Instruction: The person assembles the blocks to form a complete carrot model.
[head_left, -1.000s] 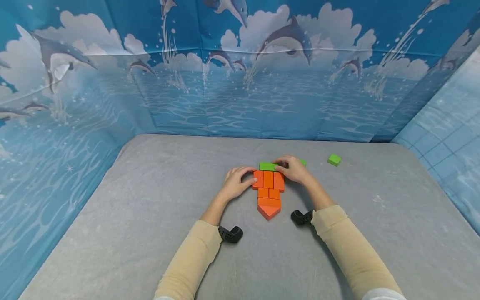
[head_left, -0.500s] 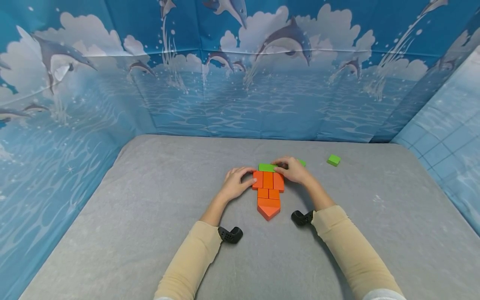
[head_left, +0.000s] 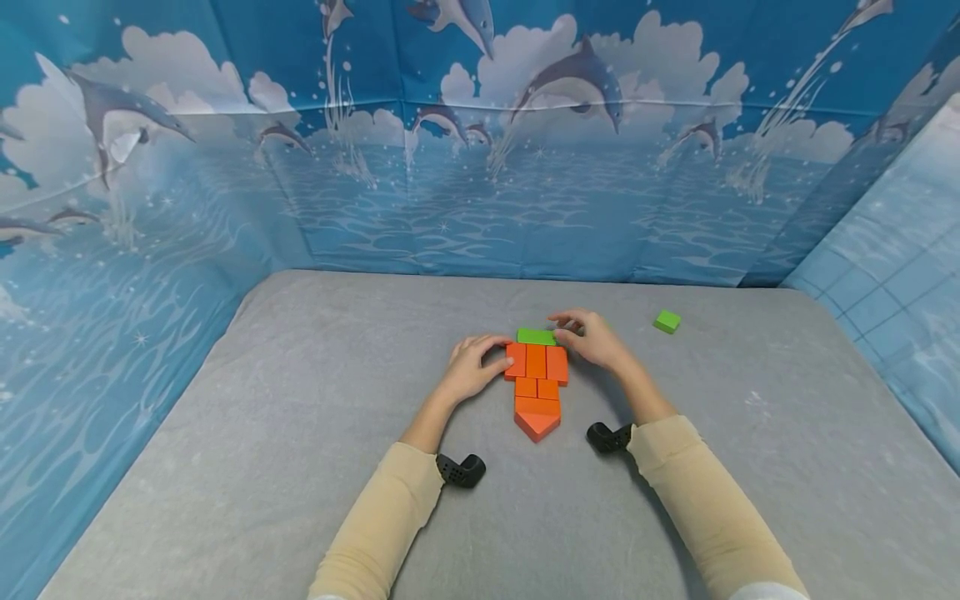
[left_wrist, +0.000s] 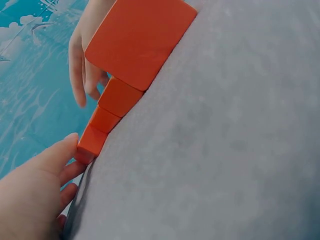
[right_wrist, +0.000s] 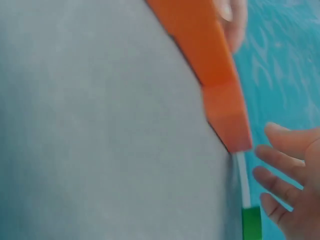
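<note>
Several orange blocks lie together on the grey cloth, with a pointed orange block at the near end. A flat green block lies along their far edge. My left hand pinches the upper left orange block, thumb on its left side and fingers at its far corner; in the left wrist view the thumb and fingers of the left hand are at the row's end. My right hand is beside the green block's right end, fingers spread and apart from the blocks in the right wrist view.
One loose green block lies to the right, towards the back of the grey-covered table. A blue dolphin-print curtain rises behind and at the left. A black wrist mount sits on the right forearm.
My right hand has shifted slightly right, off the flat green block, baring more of it. The green piece seen behind that hand is no longer visible in the head view. My left hand stays put.
</note>
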